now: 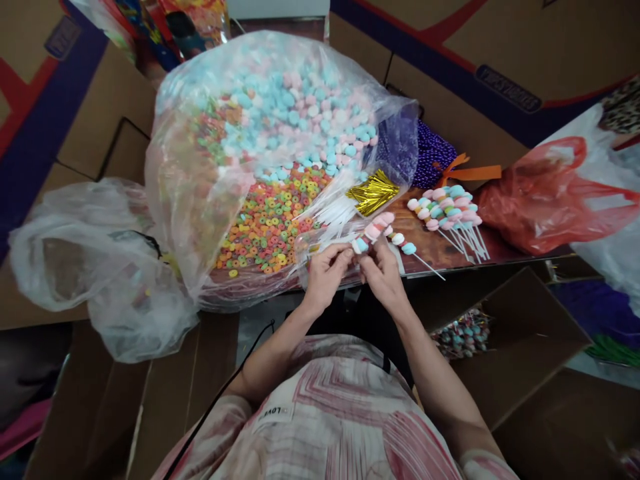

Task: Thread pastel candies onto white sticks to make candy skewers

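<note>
Both hands meet at the table's front edge around a candy skewer point(376, 229) of pink, white and blue marshmallows. My left hand point(325, 275) has thumb and finger pinched at its lower end, by a blue-and-white piece. With closed fingers, my right hand point(384, 270) grips the skewer from the other side; its stick is mostly hidden. Just right of that hand a second marshmallow skewer point(404, 245) points its white stick down and right. Beyond the hands lie white sticks point(333, 208) and a bundle of gold twist ties point(375, 193). A pile of marshmallow skewers point(447, 208) rests farther right.
A large clear bag point(170, 167) holds blue and pink marshmallows point(300, 107) and ring-shaped candies point(275, 220). A purple bundle point(430, 153) and a red plastic bag point(545, 200) stand right. Below the table, an open carton point(530, 340) contains wrapped skewers. Crumpled bags point(135, 300) hang left.
</note>
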### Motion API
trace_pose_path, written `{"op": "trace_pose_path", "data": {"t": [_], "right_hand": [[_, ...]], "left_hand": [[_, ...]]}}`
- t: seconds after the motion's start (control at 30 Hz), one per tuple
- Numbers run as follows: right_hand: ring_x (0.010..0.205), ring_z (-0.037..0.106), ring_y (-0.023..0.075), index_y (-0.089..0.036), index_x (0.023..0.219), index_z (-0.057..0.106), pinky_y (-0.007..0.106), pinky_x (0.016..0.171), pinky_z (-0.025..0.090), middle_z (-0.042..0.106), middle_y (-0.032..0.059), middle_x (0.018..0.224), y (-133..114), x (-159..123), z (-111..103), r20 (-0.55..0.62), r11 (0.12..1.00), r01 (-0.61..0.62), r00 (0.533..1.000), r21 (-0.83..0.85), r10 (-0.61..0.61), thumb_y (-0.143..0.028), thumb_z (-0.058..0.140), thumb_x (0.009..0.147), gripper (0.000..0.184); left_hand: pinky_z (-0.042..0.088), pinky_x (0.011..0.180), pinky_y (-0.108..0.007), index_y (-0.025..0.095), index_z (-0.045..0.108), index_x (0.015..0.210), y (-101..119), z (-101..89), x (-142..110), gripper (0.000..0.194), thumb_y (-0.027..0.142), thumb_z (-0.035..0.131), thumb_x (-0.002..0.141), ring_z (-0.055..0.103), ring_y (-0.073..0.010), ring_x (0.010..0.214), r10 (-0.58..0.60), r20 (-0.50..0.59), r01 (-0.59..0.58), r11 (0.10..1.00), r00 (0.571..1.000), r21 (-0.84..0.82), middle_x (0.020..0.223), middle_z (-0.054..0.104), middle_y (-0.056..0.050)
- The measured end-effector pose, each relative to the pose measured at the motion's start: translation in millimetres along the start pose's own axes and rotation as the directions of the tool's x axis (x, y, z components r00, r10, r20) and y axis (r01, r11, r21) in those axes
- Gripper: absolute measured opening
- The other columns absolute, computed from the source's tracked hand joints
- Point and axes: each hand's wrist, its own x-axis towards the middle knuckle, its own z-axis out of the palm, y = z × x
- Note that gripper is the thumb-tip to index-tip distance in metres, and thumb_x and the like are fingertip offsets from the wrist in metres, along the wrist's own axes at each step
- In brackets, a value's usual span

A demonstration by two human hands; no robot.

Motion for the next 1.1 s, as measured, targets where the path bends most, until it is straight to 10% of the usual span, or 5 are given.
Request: {"op": "trace_pose_path", "data": {"t": [0.2, 0.5, 0.77, 0.9, 1.1], "right_hand": [[0.095, 0.07, 0.0209, -0.021, 0.106, 0.07, 0.035, 0.084, 0.056, 0.073, 0.0102, 0.103, 7.5, -11.9, 1.1, -0.113, 0.906, 0.323, 0.925, -0.275, -0.364, -0.014, 0.045, 0.101, 0.027], [0.086, 0.068, 0.0198, -0.021, 0.106, 0.073, 0.033, 0.078, 0.055, 0.075, 0.0093, 0.095, 18.2, -8.9, 1.3, -0.096, 0.691, 0.51, 0.765, -0.513, -0.637, -0.013, 0.058, 0.098, 0.019], [0.079, 0.058, 0.0206, -0.022, 0.088, 0.057, 0.035, 0.075, 0.05, 0.061, 0.0061, 0.082, -0.5, -13.5, 18.0, -0.252, 0.918, 0.214, 0.918, -0.335, -0.307, -0.02, 0.045, 0.101, 0.018], [0.082, 0.059, 0.0179, -0.023, 0.087, 0.05, 0.032, 0.08, 0.051, 0.059, 0.0023, 0.084, -17.3, -17.2, 3.9, -0.237, 0.992, 0.064, 0.967, -0.109, -0.089, -0.021, 0.044, 0.101, 0.016], [0.091, 0.06, 0.017, -0.022, 0.09, 0.056, 0.032, 0.091, 0.052, 0.062, 0.0041, 0.09, -32.9, -24.4, -9.6, -0.272, 0.98, 0.11, 0.95, -0.165, -0.153, -0.026, 0.04, 0.104, 0.021]], "left_hand": [[0.02, 0.04, -0.016, 0.015, 0.06, 0.07, 2.9, 10.4, 12.2, 0.039, 0.04, 0.09, 0.066, 0.027, -0.0005, 0.041, -0.36, 0.036, 0.346, 0.858, 0.932, -0.379, 0.056, 0.047, 0.008], [0.027, 0.041, -0.014, 0.015, 0.059, 0.069, 9.9, 20.3, -0.5, 0.038, 0.036, 0.09, 0.07, 0.035, -0.0024, 0.042, -0.393, 0.058, 0.381, 0.828, 0.918, -0.412, 0.051, 0.042, 0.009], [0.052, 0.075, -0.018, 0.018, 0.07, 0.079, 7.2, 18.8, -0.3, 0.017, 0.026, 0.085, 0.077, 0.064, -0.0073, 0.073, -0.355, 0.056, 0.344, 0.837, 0.933, -0.426, 0.079, 0.071, 0.003], [0.056, 0.084, -0.026, 0.021, 0.074, 0.08, 18.3, 16.0, 1.1, 0.034, 0.054, 0.078, 0.081, 0.067, -0.0159, 0.09, -0.196, 0.203, 0.254, 0.912, 0.959, -0.323, 0.091, 0.074, -0.003], [0.052, 0.07, -0.021, 0.02, 0.064, 0.06, 12.9, 9.3, 2.7, 0.039, 0.05, 0.08, 0.08, 0.058, -0.0107, 0.069, 0.005, 0.103, -0.001, 0.999, 0.995, -0.034, 0.066, 0.061, 0.002]]}}
